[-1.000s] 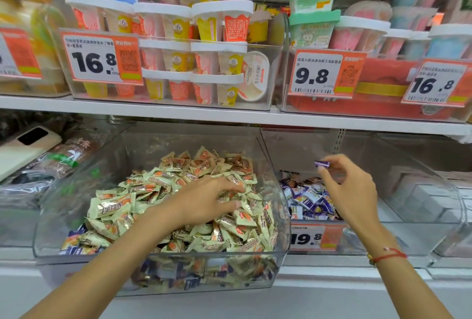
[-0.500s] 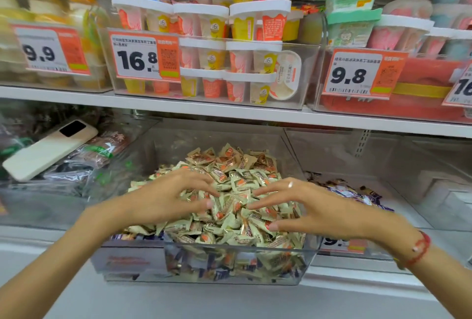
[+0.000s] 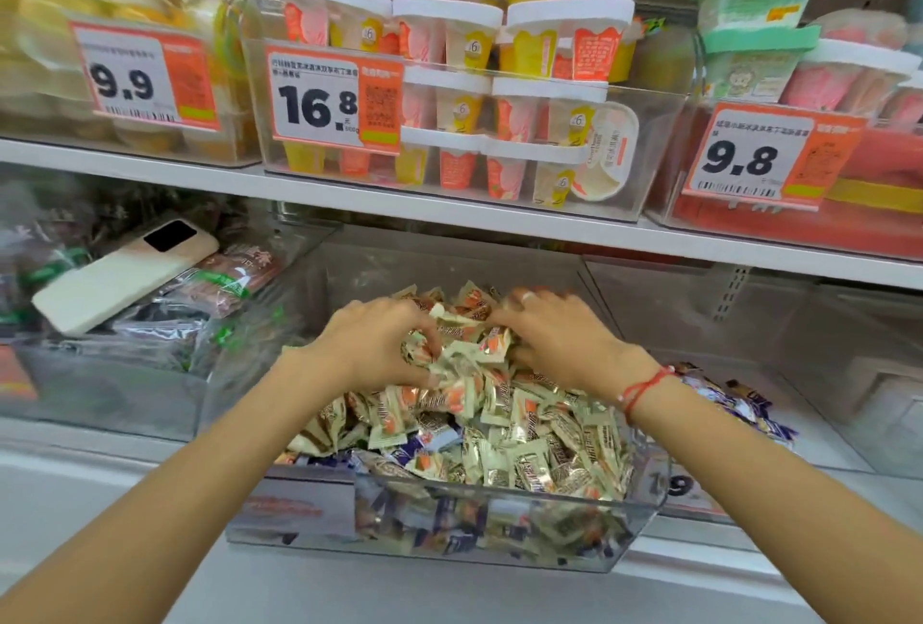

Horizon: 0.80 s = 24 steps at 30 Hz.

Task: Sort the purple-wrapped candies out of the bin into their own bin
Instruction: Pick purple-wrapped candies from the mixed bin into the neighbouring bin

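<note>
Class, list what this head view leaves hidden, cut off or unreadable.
- Head view: fingertips of left hand and right hand are buried in the pale-wrapped candies; any grip is unclear.
- The purple-wrapped candies are partly hidden by the right wrist.
- The clear bin's price label is blurred.

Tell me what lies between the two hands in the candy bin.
In the head view, pale cream-wrapped candies heaped up fill the gap between the left hand and the right hand; no purple wrapper shows there. Both hands dig into that heap.
</note>
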Available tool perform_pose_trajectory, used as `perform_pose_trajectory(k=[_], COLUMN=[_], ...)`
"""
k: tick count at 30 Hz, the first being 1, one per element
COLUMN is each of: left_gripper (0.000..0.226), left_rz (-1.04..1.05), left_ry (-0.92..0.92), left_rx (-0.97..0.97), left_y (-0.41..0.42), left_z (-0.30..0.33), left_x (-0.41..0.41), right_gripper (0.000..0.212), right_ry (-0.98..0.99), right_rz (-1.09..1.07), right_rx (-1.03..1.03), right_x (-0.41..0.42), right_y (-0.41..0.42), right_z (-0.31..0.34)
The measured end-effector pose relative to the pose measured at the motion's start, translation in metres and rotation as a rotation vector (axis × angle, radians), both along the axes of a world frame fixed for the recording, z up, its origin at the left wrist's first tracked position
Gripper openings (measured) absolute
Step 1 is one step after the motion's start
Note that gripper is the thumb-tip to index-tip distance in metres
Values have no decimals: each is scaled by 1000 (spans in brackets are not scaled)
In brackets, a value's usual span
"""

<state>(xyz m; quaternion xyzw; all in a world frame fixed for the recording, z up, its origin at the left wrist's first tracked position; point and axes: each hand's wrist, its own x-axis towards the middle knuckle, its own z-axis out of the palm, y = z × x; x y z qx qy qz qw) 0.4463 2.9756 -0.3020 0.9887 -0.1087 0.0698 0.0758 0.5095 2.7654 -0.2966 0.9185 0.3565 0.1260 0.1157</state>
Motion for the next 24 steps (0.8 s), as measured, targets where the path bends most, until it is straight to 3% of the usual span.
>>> perform_pose_trajectory(k=[4, 7, 9, 11, 13, 15, 20, 24], left_gripper=[17, 21, 25, 28, 28, 26, 26, 32], left_rz=[178, 245, 139, -50, -186, -214, -126, -4], left_ry=[-214, -281, -303, -180, 106, 250, 160, -22], left_rx=[17, 4, -53, -202, -326, -264, -100, 20], left_y=[7, 17, 21, 18, 14, 19, 28, 28], left_z=[4, 0, -3, -3, -3, -8, -13, -19], left_x=[6, -4, -19, -38, -51, -54, -57, -60], right_gripper=[53, 58, 46, 34, 33, 42, 43, 32], right_ry=[84, 135, 251, 457, 729, 832, 505, 72], right_rz=[-74, 115, 260, 362, 397, 377, 326, 338], right_rx=[14, 121, 252, 305, 295, 242, 38, 103], right_x=[8, -19, -42, -58, -65, -61, -55, -47], right_y=[-5, -20, -27, -27, -22, -14, 7, 14], right_z=[10, 15, 15, 12, 9, 1, -24, -23])
